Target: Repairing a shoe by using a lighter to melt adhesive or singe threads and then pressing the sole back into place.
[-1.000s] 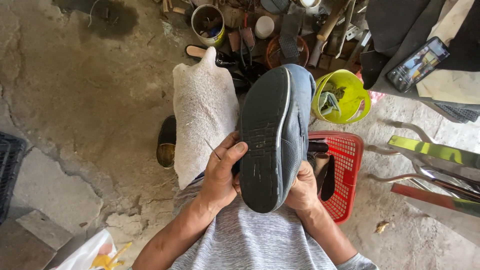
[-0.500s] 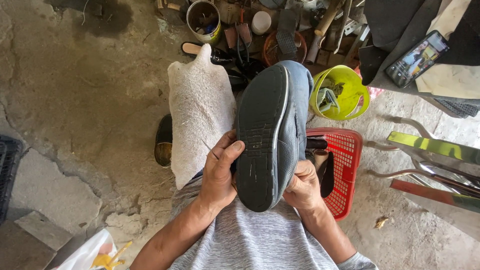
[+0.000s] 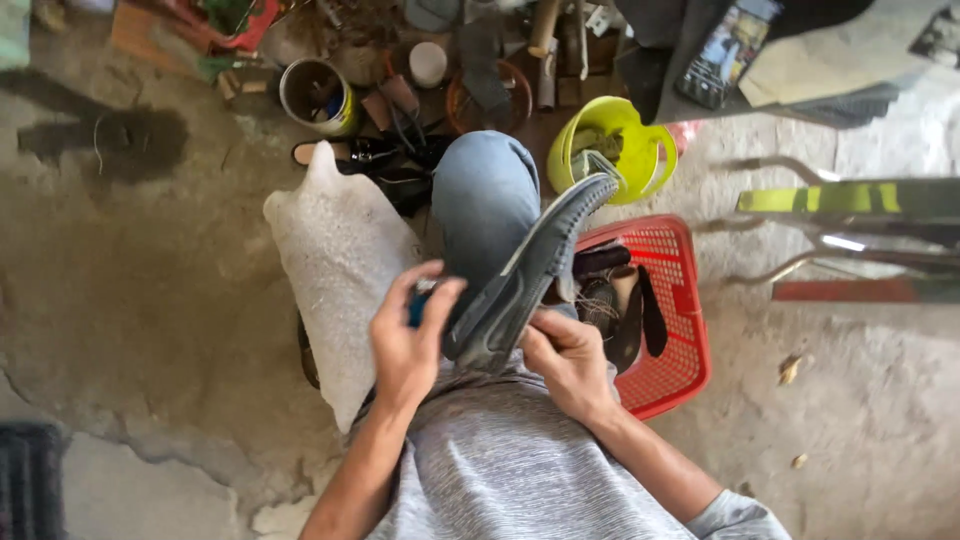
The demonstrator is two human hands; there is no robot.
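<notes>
Left hand point(image 3: 408, 342) and right hand point(image 3: 566, 360) both grip a dark grey shoe point(image 3: 525, 278), sole edge-on, over the lap. Beside the shoe: white sack point(image 3: 340, 260), red basket point(image 3: 680, 330). Beyond the shoe: yellow-green bucket point(image 3: 640, 140), tin can point(image 3: 317, 95).

White bulging sack point(image 3: 340, 270) of bubbly plastic, standing on the concrete floor point(image 3: 120, 260) left of the knee, neck tied at top; flat rectangular packet point(image 3: 725, 55), dark with a colourful printed face, lying tilted on a dark surface at top right; round tin point(image 3: 317, 96) with a yellow label band, open, among clutter at top left, possibly a paint or glue can; no screens or signs seen.
</notes>
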